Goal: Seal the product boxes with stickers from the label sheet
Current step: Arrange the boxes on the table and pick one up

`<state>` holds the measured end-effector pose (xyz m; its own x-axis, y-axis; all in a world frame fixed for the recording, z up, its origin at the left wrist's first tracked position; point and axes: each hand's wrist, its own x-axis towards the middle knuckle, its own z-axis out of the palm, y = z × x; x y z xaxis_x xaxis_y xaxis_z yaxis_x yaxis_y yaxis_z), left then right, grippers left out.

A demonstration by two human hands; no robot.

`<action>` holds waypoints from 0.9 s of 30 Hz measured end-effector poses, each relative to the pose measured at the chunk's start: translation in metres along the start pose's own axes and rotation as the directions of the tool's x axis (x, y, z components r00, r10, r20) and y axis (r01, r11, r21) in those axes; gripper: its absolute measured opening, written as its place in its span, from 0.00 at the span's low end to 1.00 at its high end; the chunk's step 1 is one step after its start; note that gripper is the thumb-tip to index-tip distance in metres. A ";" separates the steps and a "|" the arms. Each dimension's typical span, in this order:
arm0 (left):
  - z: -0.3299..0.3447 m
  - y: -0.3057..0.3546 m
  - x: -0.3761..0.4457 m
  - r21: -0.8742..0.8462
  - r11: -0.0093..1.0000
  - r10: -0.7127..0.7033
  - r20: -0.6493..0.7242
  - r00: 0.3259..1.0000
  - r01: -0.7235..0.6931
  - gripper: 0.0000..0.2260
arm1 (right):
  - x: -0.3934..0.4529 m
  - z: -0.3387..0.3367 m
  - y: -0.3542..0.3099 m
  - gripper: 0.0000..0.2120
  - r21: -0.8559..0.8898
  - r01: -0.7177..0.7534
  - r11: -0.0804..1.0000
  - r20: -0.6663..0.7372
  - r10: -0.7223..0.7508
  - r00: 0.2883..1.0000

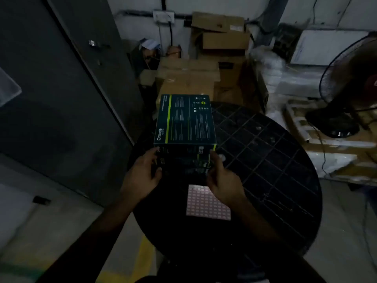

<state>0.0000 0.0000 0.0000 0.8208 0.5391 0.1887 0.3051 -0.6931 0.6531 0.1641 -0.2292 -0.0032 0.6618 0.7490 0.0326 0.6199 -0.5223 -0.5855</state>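
Item: stack of product boxes (184, 127), dark with a yellow-green stripe, set at the far left part of a round black tabletop (265, 160). At least three boxes are counted from the near end faces; the dim light leaves the exact number uncertain.

Item: label sheet (206, 203), pink grid of stickers, laid flat on the tabletop just in front of the stack, partly under the right wrist.

Hands: the left hand (140, 176) is held against the stack's near left corner, fingers curled round the lower boxes. The right hand (222, 180) is held against the near right corner, fingers curled at the box ends. Whether a sticker is pinched there cannot be told.

Risks, as judged:
- The stack sits close to the tabletop's left rim; a push leftward or away is likely to tip boxes over the edge toward the grey cabinet (61, 99).
- Only the lower boxes are braced by the hands, so the top box may slide if the stack is jolted.
- The label sheet may be dragged or creased by the right wrist.
- In poor light a sticker may be set off the flap seam.

Room: open tabletop is available to the right of the stack. Cardboard cartons (187, 78) crowd the far side; a fan (346, 88) stands at right.
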 end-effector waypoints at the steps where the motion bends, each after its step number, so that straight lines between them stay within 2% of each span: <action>1: -0.004 -0.008 0.011 0.041 0.998 0.046 -0.031 0.998 -0.044 0.27 | 0.014 0.002 -0.002 0.35 -0.045 0.013 0.999 -0.036 -0.014 0.999; 4: -0.013 -0.029 0.049 0.265 0.954 0.144 0.015 0.990 -0.142 0.24 | 0.058 0.006 0.004 0.32 -0.263 0.032 0.964 -0.087 -0.056 0.995; 7: -0.010 -0.044 0.089 0.393 0.906 0.110 0.136 0.985 -0.155 0.26 | 0.092 0.010 0.014 0.32 -0.358 -0.082 0.930 -0.064 0.063 0.996; 10: -0.003 -0.058 0.115 0.365 0.928 0.007 0.191 0.982 -0.078 0.29 | 0.111 0.014 0.024 0.35 -0.397 -0.163 0.903 -0.001 0.177 0.984; 12: 0.004 -0.065 0.124 0.325 0.945 -0.044 0.247 0.968 -0.040 0.32 | 0.117 0.014 0.029 0.39 -0.331 -0.194 0.924 0.070 0.229 0.971; 16: 0.017 -0.056 0.126 0.036 0.999 -0.021 0.329 0.944 0.009 0.34 | 0.121 0.019 0.035 0.50 -0.115 -0.197 0.974 0.157 0.213 0.964; 19: 0.021 -0.048 0.117 -0.112 0.989 -0.072 0.211 0.975 0.097 0.34 | 0.118 0.026 0.033 0.52 -0.035 -0.164 0.986 0.089 0.166 0.982; 22: 0.020 -0.038 0.105 -0.219 0.971 -0.073 0.102 0.992 0.094 0.35 | 0.108 0.027 0.028 0.54 0.037 -0.124 0.992 -0.017 0.125 0.992; 25: 0.012 -0.023 0.099 -0.157 0.987 -0.014 0.039 0.999 0.020 0.38 | 0.095 0.014 0.016 0.51 -0.010 -0.067 0.998 -0.216 0.063 0.974; 27: 0.005 -0.010 0.093 -0.078 0.995 0.061 0.024 0.998 -0.059 0.40 | 0.082 -0.005 0.010 0.47 -0.098 0.001 0.995 -0.342 -0.035 0.939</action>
<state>0.0763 0.0548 0.0073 0.8490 0.4845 0.2107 0.2175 -0.6839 0.6964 0.2270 -0.1752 -0.0025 0.7441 0.5822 0.3276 0.6589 -0.5587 -0.5037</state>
